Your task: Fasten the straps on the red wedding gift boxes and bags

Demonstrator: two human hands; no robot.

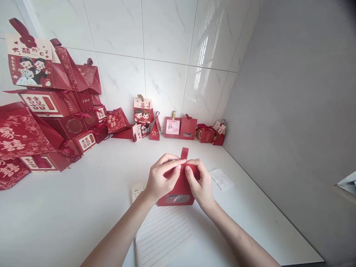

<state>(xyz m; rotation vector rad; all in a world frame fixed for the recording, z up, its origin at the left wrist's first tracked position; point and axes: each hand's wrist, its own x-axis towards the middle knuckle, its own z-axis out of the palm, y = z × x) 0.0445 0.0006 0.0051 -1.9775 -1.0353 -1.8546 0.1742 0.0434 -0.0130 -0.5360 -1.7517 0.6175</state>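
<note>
A red gift box [180,185] stands upright in front of me, with an oval clear window low on its front and a loop handle on top. My left hand [164,176] pinches the box's top edge from the left. From the right, my right hand [200,178] pinches the same edge, thumb in front and fingers behind. Both sets of fingertips nearly meet just below the loop. The back of the box is hidden. Beneath and in front of it lies an open lined notebook [164,237].
Red gift boxes [69,126] are piled high at the left. Several smaller ones, among them a box with a pink picture [172,128], line the tiled wall. A white paper slip [221,179] with writing lies right of my hands. A grey wall [292,111] borders the table's right side.
</note>
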